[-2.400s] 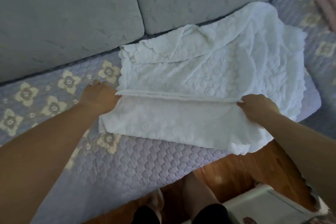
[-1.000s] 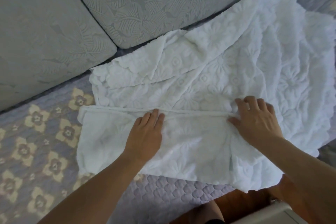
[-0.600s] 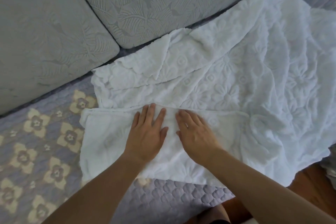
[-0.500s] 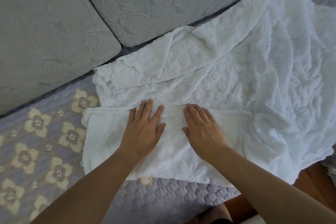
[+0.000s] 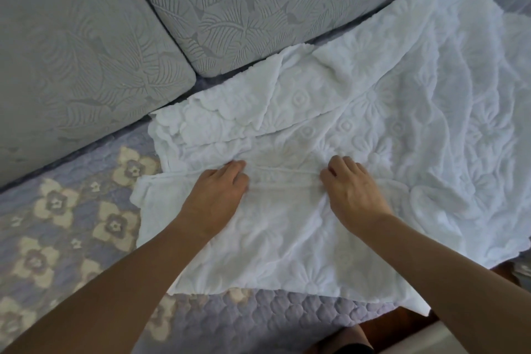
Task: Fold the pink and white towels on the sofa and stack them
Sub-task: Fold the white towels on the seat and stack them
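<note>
On the sofa seat (image 5: 86, 238), the white towel (image 5: 388, 138) lies under my left hand (image 5: 214, 195) and right hand (image 5: 352, 192); both pinch its folded edge with curled fingers.

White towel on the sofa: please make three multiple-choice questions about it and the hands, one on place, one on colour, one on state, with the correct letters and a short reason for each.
1. Where do both hands rest?
A. on the grey back cushions
B. on the folded edge of the white towel
C. on the wooden floor

2. What colour are the flowers on the seat cover?
A. red
B. green
C. cream

3. In what state is the towel's right part?
A. rumpled and spread out
B. rolled into a tight tube
C. hanging from a hook

Answers:
1 B: the left hand and right hand lie on the white towel, fingers curled at its folded edge.
2 C: the seat cover is lilac with cream flowers.
3 A: that part lies creased up to the back cushions.
</note>
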Demonstrator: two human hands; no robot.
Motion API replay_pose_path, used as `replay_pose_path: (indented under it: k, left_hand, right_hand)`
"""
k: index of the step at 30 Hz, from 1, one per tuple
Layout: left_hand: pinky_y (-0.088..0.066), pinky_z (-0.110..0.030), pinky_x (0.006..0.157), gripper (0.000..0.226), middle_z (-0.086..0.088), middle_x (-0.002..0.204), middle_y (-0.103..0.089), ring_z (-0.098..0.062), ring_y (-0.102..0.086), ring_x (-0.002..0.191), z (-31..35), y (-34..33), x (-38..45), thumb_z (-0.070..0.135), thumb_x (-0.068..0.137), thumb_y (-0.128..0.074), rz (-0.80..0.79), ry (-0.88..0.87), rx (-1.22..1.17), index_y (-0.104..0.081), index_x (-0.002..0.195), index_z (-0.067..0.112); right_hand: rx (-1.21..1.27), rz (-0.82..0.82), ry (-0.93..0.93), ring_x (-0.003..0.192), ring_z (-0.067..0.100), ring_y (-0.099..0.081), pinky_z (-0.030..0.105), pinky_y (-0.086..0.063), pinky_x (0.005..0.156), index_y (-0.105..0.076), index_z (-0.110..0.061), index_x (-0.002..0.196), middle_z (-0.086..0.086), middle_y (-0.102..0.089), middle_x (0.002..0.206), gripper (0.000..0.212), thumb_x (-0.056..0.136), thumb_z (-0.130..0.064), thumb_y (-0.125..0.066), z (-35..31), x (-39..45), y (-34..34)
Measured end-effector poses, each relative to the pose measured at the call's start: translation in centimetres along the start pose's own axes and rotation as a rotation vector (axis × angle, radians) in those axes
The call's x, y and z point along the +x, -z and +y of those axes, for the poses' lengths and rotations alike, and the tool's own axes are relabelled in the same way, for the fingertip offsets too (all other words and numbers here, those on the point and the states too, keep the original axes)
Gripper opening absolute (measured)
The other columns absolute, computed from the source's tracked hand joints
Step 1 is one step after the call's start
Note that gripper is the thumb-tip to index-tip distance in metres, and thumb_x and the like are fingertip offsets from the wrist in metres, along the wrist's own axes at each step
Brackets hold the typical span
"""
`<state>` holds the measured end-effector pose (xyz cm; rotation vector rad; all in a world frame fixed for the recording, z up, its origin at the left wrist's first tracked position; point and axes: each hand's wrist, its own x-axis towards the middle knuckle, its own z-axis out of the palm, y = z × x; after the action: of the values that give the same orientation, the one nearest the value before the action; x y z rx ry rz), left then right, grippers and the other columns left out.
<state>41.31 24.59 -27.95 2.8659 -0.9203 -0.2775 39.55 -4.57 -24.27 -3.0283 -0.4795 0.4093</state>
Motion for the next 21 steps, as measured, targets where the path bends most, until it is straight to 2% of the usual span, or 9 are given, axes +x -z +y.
replay_pose_path:
  k: [5, 8, 10, 15, 17, 21]
  left_hand:
    - [-0.056, -0.040, 0.070, 0.022, -0.019, 0.121, -0.067, -0.028, -0.072, 0.092, 0.2, 0.5, 0.8, -0.001, 0.083, -0.068, -0.027, -0.003, 0.048, -0.065, 0.105, 0.005]
    - [-0.051, -0.035, 0.056, 0.025, -0.014, 0.089, -0.062, -0.025, -0.062, 0.064, 0.9, 1.6, 1.0, -0.011, 0.077, -0.055, 0.000, -0.033, 0.045, -0.060, 0.095, 0.006]
    - [-0.049, -0.034, 0.054, 0.024, -0.010, 0.076, -0.055, -0.024, -0.055, 0.058, 1.3, 2.1, 0.9, -0.011, 0.077, -0.050, 0.025, -0.031, 0.032, -0.058, 0.091, 0.007]
    - [-0.048, -0.031, 0.054, 0.025, -0.008, 0.078, -0.057, -0.021, -0.056, 0.058, 1.4, 2.3, 1.0, -0.011, 0.071, -0.060, 0.040, 0.053, -0.024, -0.065, 0.089, 0.006]
    - [-0.045, -0.031, 0.052, 0.025, -0.009, 0.080, -0.057, -0.022, -0.055, 0.058, 1.5, 2.4, 1.1, -0.013, 0.068, -0.062, 0.048, 0.079, -0.042, -0.064, 0.084, 0.006]
    - [-0.028, -0.026, 0.045, 0.030, -0.007, 0.073, -0.049, -0.017, -0.042, 0.052, 1.6, 2.6, 1.8, -0.019, 0.061, -0.058, 0.050, 0.155, -0.097, -0.057, 0.077, 0.006]
  right_hand:
    - [0.058, 0.027, -0.013, 0.061, 0.021, -0.045, 0.032, -0.041, 0.058, -0.050, -0.015, 0.073, 0.001, -0.049, 0.068, 0.029, 0.069, 0.006, -0.070, 0.5, 0.1, 0.3]
    - [0.062, 0.017, -0.034, 0.056, 0.020, -0.044, 0.030, -0.037, 0.052, -0.052, -0.014, 0.077, -0.001, -0.047, 0.064, 0.026, 0.071, 0.005, -0.069, 0.3, -0.1, 0.8]
    - [0.044, -0.013, -0.056, 0.057, 0.019, -0.047, 0.029, -0.037, 0.049, -0.059, -0.013, 0.087, -0.002, -0.050, 0.067, 0.021, 0.075, 0.000, -0.070, 0.0, -0.1, 1.0]
    - [0.001, -0.085, -0.079, 0.055, 0.014, -0.035, 0.026, -0.029, 0.046, -0.057, -0.013, 0.086, -0.001, -0.047, 0.071, 0.043, 0.057, 0.010, -0.077, -0.4, -0.2, 1.2]
    - [0.002, -0.085, -0.104, 0.054, 0.013, -0.035, 0.026, -0.028, 0.045, -0.054, -0.012, 0.084, -0.001, -0.043, 0.072, 0.042, 0.058, 0.012, -0.075, -0.4, -0.2, 1.2]
    - [0.015, -0.060, -0.146, 0.053, 0.013, -0.035, 0.025, -0.027, 0.044, -0.048, -0.014, 0.078, -0.002, -0.037, 0.071, 0.037, 0.064, 0.012, -0.071, -0.6, 0.1, 1.2]
